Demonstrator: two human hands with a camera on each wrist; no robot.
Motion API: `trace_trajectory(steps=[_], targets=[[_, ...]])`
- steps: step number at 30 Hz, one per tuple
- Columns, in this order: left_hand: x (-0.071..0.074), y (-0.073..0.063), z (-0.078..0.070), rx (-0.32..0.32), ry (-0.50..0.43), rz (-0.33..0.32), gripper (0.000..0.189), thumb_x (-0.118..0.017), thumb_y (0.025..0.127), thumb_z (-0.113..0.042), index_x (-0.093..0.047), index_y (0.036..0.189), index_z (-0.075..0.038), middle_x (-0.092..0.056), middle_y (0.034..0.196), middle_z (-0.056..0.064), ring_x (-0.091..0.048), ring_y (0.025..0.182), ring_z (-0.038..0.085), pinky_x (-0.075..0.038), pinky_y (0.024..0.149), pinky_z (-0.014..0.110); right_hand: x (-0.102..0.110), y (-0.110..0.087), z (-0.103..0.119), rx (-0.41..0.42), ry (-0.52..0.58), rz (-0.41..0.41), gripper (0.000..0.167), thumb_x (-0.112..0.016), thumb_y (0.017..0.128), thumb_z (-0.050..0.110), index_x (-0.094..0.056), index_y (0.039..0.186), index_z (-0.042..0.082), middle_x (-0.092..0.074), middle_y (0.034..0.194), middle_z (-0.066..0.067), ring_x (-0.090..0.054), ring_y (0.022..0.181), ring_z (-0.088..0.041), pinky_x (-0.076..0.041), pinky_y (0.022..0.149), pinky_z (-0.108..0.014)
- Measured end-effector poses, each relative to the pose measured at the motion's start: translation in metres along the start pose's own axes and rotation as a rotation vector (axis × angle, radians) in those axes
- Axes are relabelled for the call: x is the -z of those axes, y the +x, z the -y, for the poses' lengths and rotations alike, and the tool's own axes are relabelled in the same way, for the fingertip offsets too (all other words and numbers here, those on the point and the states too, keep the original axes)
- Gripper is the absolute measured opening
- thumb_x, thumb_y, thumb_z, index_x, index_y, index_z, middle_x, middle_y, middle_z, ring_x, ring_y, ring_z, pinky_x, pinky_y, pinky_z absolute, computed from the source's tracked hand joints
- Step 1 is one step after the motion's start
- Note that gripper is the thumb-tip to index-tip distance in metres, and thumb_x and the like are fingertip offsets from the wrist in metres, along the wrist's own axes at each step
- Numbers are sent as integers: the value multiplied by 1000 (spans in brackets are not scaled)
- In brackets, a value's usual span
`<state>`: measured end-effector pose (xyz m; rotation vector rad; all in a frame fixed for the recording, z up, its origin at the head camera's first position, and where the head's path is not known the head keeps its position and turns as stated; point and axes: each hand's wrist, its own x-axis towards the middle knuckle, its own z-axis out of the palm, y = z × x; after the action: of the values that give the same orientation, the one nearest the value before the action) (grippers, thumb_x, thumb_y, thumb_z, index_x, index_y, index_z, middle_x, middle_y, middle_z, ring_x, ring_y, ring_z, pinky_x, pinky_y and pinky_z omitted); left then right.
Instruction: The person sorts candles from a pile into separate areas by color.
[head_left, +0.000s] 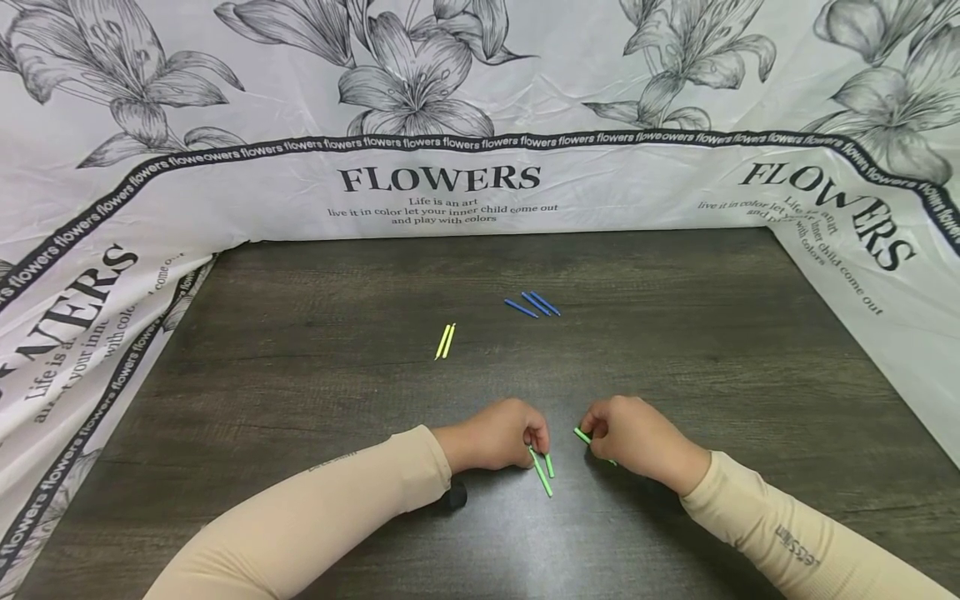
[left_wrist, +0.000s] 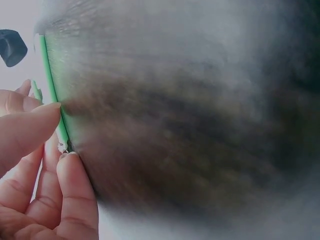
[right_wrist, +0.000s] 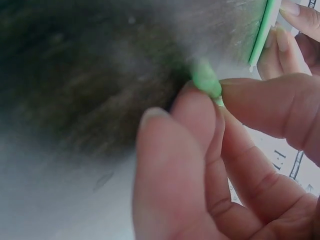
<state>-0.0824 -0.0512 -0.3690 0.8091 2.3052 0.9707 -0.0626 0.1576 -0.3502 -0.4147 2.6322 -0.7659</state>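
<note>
Thin candles lie on the dark table, some showing a small wick. My left hand [head_left: 501,435] is low in the middle of the head view, its thumb and finger pinching the wick end of a green candle [left_wrist: 48,70]. Beside that candle lies another green candle [head_left: 550,467], its upper end hidden by the fingers. To the right, my right hand [head_left: 628,437] pinches a third green candle [right_wrist: 206,80] between thumb and fingertips. Its middle is covered by the fingers in the head view.
Farther back, two yellow candles [head_left: 446,342] lie side by side. Three blue candles [head_left: 531,305] lie close together to their right. A white flower-printed cloth [head_left: 450,187] stands along the table's back and sides. A small black object [head_left: 456,497] shows under the left wrist.
</note>
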Motion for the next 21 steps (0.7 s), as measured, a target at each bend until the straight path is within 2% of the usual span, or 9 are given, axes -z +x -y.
trace_trajectory(steps=[11, 15, 21], targets=[[2, 0, -2, -1, 12, 12, 22, -72, 70, 13, -69, 80, -7, -60, 73, -2, -46, 68, 4, -39, 63, 18, 14, 6, -5, -17, 42, -29, 17, -63, 78, -1, -70, 92, 3, -66, 77, 1, -54, 61, -11, -45, 55, -29], [2, 0, -3, 1, 20, 12, 22, -71, 70, 13, -69, 79, -7, -59, 72, -2, -46, 67, 4, -39, 63, 18, 23, 10, -11, -45, 69, -39, 19, -62, 79, 2, -70, 96, 2, -67, 80, 0, -55, 63, -12, -46, 57, -30], [2, -1, -3, 13, 13, 20, 22, -71, 71, 13, -69, 79, -7, -58, 71, -4, -45, 67, 5, -39, 62, 19, 38, 16, -21, -94, 117, -35, 20, -61, 87, 7, -67, 105, -1, -67, 88, -6, -59, 67, -16, -49, 58, -31]])
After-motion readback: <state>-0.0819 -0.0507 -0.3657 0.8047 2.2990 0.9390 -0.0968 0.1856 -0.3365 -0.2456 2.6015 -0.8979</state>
